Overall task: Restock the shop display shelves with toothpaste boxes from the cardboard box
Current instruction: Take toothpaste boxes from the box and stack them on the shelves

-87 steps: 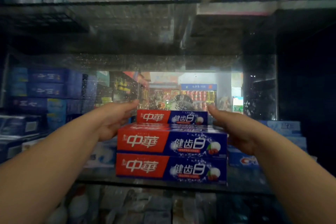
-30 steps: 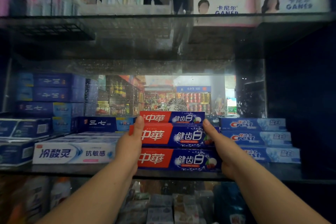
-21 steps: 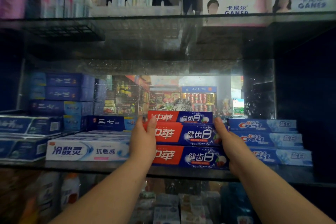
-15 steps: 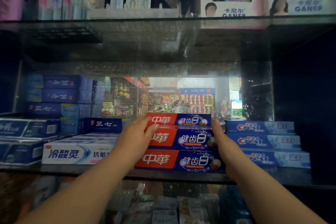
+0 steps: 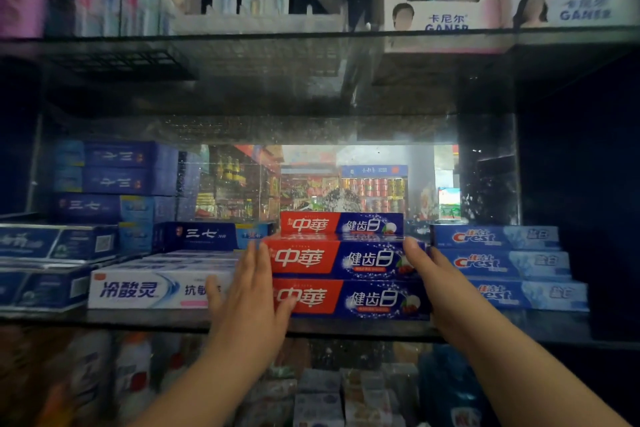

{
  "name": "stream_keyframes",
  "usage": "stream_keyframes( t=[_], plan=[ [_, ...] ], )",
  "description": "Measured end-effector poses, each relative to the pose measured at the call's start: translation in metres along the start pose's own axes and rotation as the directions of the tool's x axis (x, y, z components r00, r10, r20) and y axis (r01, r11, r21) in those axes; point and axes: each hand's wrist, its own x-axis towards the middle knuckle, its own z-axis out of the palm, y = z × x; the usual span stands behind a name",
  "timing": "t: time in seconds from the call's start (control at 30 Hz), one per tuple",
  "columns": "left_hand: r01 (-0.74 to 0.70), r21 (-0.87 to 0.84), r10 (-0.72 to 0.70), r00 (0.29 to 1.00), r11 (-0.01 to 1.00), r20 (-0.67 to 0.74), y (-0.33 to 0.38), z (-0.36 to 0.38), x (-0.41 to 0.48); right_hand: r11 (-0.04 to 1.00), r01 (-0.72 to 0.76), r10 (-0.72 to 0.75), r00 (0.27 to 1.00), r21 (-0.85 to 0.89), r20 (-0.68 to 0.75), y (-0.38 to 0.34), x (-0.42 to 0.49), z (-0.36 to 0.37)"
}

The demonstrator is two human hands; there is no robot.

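Three red and blue toothpaste boxes (image 5: 349,258) lie stacked in the middle of the glass shelf (image 5: 138,318), the top one set further back. My left hand (image 5: 249,291) rests flat and open against the stack's left end, its thumb across the front of the bottom box. My right hand (image 5: 436,281) clasps the right end of the stack, thumb on the middle box and fingers hidden behind. The cardboard box is out of view.
A white toothpaste box (image 5: 138,289) lies just left of the stack, with dark blue boxes (image 5: 114,180) piled behind it. Three Crest boxes (image 5: 502,263) are stepped up on the right. An upper shelf (image 5: 277,42) carries toothbrush packs. Bottles and packets fill the shelf below.
The stack has been pushed back onto the shelf between the neighbouring boxes. My left hand came off the stack's top left corner and now lies flat along its left end.
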Motion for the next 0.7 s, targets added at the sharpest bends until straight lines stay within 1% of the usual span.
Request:
stream_keyframes(
  t=[0.1, 0.17, 0.23, 0.33, 0.43, 0.5, 0.6, 0.63, 0.67, 0.7],
  plan=[
    [0.035, 0.007, -0.036, 0.999, 0.999, 0.035, 0.000, 0.007, -0.006, 0.995, 0.044, -0.044, 0.999, -0.090, 0.006, 0.002, -0.009, 0.001],
    [0.045, 0.015, -0.046, 0.998, 0.999, 0.042, 0.003, 0.008, -0.003, 0.976, 0.083, -0.089, 0.996, -0.203, -0.018, 0.004, -0.012, 0.003],
    [0.047, 0.058, -0.050, 0.997, 0.997, 0.057, 0.005, 0.009, -0.001, 0.954, 0.100, -0.121, 0.991, -0.284, -0.055, 0.004, -0.013, 0.005],
    [0.037, 0.106, -0.045, 0.997, 0.994, 0.068, 0.007, 0.009, -0.002, 0.945, 0.099, -0.127, 0.989, -0.312, -0.070, 0.004, -0.015, 0.006],
    [0.057, 0.104, -0.065, 0.995, 0.993, 0.071, 0.008, 0.009, -0.001, 0.933, 0.091, -0.122, 0.990, -0.349, -0.070, 0.005, -0.015, 0.008],
    [0.071, 0.089, -0.078, 0.994, 0.993, 0.075, 0.009, 0.007, -0.001, 0.938, 0.088, -0.110, 0.993, -0.334, -0.047, 0.004, -0.014, 0.008],
    [0.034, -0.016, -0.034, 0.999, 0.999, 0.009, 0.005, 0.002, 0.003, 0.983, 0.069, -0.078, 0.996, -0.170, -0.045, -0.003, -0.014, 0.004],
    [0.000, -0.089, -0.002, 1.000, 0.996, -0.023, 0.002, -0.002, 0.007, 0.991, 0.059, -0.066, 0.996, -0.122, -0.052, -0.007, -0.011, 0.001],
    [-0.028, -0.197, 0.020, 0.999, 0.980, -0.046, 0.001, -0.009, 0.013, 0.996, 0.048, -0.052, 0.998, -0.082, -0.044, -0.011, -0.006, -0.002],
    [-0.033, -0.337, 0.022, 0.999, 0.941, -0.036, 0.000, -0.016, 0.020, 0.999, 0.022, -0.022, 1.000, -0.038, -0.014, -0.016, 0.000, -0.004]
  ],
)
